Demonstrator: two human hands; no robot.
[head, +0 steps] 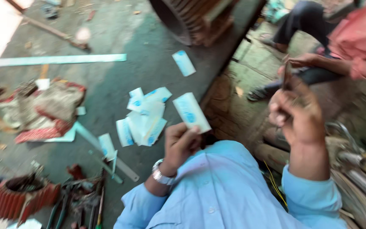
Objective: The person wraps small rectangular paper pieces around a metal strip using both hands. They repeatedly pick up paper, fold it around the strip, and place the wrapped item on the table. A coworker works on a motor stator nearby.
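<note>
White-and-blue rectangular paper slip (191,112): held upright in front of the wearer's chest, pinched at its lower end by the left hand (181,146). The thumb and fingers are closed on the bottom edge; the upper two thirds stand free and tilt slightly to the left. The slip appears thin, light and easily creased, probably stiff enough to stand when held by one end yet liable to bend or tear under a firm squeeze. A grip at an end or along a long edge, with light pressure, looks suitable.

The right hand (297,116) is raised beside it, well apart from the slip, with the fingers curled tight around a thin dark tool or strip (285,76) that projects upward; motion blur prevents a clearer identification. A metal wristwatch (162,174) sits on the left wrist, above a light blue shirt sleeve (142,203).

On the dark grey floor (123,38) beyond the left hand lies a loose heap of similar white-and-blue slips (142,118), with a single slip (184,62) further off. A long pale strip (60,59) lies across the floor. A red ribbed motor housing (22,197) and hand tools (81,199) lie at lower left. Another person in a pink shirt (356,38) sits at upper right.
</note>
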